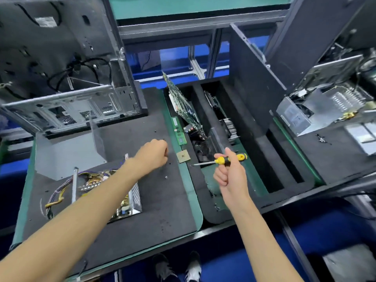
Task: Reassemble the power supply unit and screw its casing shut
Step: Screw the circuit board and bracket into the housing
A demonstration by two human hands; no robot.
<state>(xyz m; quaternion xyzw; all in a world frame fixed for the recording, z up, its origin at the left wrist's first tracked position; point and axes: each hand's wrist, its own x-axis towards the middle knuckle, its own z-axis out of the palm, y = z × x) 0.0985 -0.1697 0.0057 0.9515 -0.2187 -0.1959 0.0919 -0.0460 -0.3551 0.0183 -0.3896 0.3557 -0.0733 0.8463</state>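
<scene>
The open power supply unit (130, 202) lies on the black mat (154, 200), its circuit board and coloured wire bundle (59, 192) exposed; my left forearm crosses over it. The grey casing cover (67, 153) lies flat on the mat behind it. My left hand (153, 154) is curled, fingertips down at the mat near small screws (166, 177); whether it pinches one is hidden. My right hand (230, 171) grips a yellow-and-black screwdriver (223, 160), its tip pointing left.
An empty computer case (67, 94) stands at the back left. A foam tray (254, 149) to the right holds a motherboard (183, 102) and other parts; a RAM stick (179, 131) and a CPU (183, 156) lie at its edge. Another opened case (325, 106) sits far right.
</scene>
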